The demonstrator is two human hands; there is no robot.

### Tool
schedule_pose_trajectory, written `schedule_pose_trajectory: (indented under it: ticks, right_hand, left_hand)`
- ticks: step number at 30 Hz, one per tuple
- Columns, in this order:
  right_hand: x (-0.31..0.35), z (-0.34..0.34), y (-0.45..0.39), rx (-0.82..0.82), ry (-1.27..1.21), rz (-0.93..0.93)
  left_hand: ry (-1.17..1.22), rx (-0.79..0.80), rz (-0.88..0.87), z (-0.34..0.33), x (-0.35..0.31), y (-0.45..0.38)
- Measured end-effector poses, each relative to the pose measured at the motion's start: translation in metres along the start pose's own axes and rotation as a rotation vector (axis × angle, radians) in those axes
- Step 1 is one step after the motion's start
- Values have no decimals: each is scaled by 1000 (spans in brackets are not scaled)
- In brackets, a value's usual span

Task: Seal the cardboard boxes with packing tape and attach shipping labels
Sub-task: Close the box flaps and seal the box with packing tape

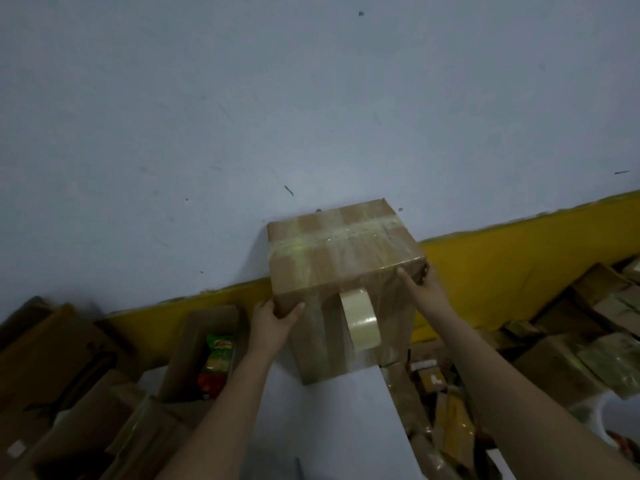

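A brown cardboard box (343, 258) is held up in front of the wall, its top and near side wrapped in shiny clear tape. A roll of pale packing tape (360, 317) hangs against the box's near face, joined to it by a strip of tape. My left hand (273, 320) grips the lower left corner of the box, thumb on the near face. My right hand (422, 282) grips the right edge, fingers curled round the corner. No shipping label shows on the box.
An open carton (194, 344) with colourful packets stands at lower left, beside more cartons (52, 368). Taped boxes (588, 341) pile up at the right. A white surface (332, 417) lies below the box. A blue wall with a yellow base band (502, 268) is behind.
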State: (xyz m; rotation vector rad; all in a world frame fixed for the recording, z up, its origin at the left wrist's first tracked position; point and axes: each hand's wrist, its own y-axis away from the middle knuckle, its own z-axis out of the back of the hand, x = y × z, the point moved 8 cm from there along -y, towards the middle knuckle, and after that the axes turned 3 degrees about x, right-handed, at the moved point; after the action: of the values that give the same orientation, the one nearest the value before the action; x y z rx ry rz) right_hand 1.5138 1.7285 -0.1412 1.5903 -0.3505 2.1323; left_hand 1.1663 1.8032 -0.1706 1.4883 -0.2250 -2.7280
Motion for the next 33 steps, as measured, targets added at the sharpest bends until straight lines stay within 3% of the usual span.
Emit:
schedule_pose_trajectory:
  ticks: [7,12,15,20,25,29,33]
  right_hand:
    - [9,13,8,-100,127,73]
    - [44,35,0,-209,310,152]
    - [59,31,-8,-185,439,201]
    - [25,6,-12,-57,549,93]
    - [11,-21,-12,126,561,118]
    - [-19,-53,-9,325,847,85]
    - [-19,-71,-12,312,832,88]
  left_hand:
    - [4,-122,-186,16,-34,32]
    - [-165,-259,-290,40,-59,36]
    - [-209,-307,-308,53,-64,34]
    - [-159,-205,-260,39,-50,29]
    - [-115,-84,-75,-6,-36,30]
    - [-179,58,-24,-50,0,38]
    - [-239,72,86,-61,26,26]
